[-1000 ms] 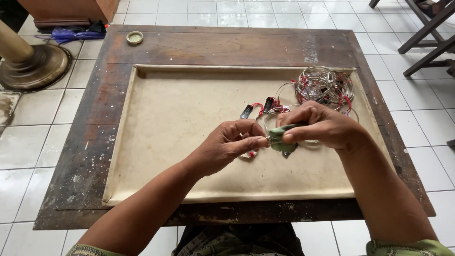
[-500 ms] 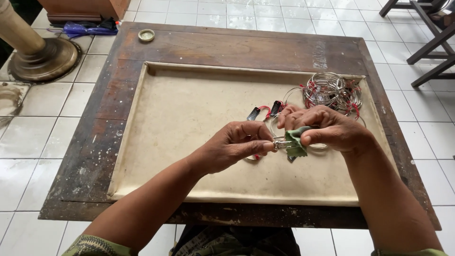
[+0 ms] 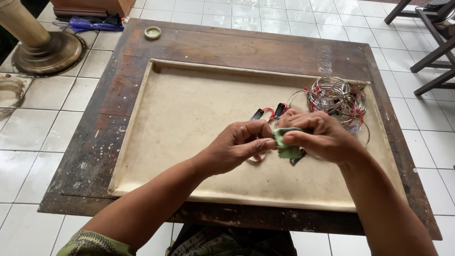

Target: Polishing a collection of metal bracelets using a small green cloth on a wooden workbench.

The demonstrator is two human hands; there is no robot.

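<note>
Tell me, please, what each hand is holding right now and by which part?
The right hand pinches a small green cloth in its fingertips; the left hand pinches a thin metal ring at its upper edge.

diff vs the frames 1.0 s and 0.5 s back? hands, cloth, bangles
Little changed. The right hand has closed further over the green cloth, so less of it shows; the left hand still pinches the thin ring against it. Nothing was picked up or let go. The pile of bangles, black tags, tray and table stayed put; only the camera view shifted.
</note>
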